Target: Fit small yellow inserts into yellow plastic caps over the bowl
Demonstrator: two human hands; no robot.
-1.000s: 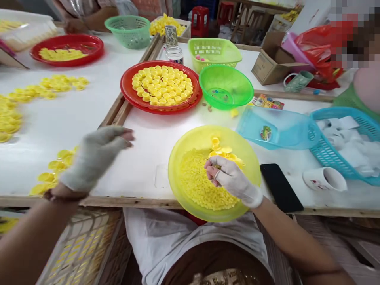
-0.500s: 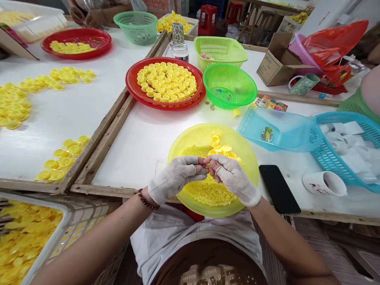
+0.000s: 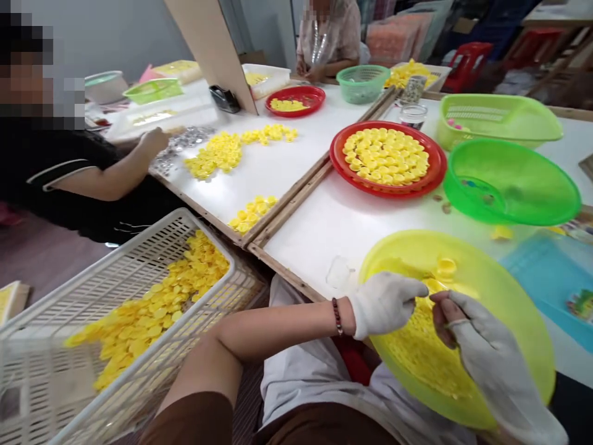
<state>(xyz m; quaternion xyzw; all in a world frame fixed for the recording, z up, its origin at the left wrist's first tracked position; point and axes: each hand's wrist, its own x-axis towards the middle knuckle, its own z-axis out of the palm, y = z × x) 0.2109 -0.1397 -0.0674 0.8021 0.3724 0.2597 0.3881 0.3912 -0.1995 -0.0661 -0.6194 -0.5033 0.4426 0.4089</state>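
Note:
My left hand (image 3: 386, 304), in a white glove with bare fingertips, is over the yellow basin (image 3: 532, 346), its fingers closed together. My right hand (image 3: 486, 352), gloved the same way, faces it with thumb and fingers pinched. The two sets of fingertips almost meet, and whatever sits between them is too small to make out. Below them, small yellow pieces (image 3: 430, 364) fill the near part of the basin. A few yellow cups (image 3: 446, 267) lie at its far side, partly hidden by my hands.
Beyond the basin stand a red tray (image 3: 340, 154) of yellow cups and a green bowl (image 3: 546, 185). A white crate (image 3: 183, 216) of yellow parts is at my left. A co-worker's hand (image 3: 154, 141) works among silvery pieces. Wooden edging (image 3: 287, 216) divides the tables.
The view has swung left, bringing a co-worker and the whole crate into sight, while the phone and mug have mostly left it. My hands stay over the basin, fingertips slightly apart now.

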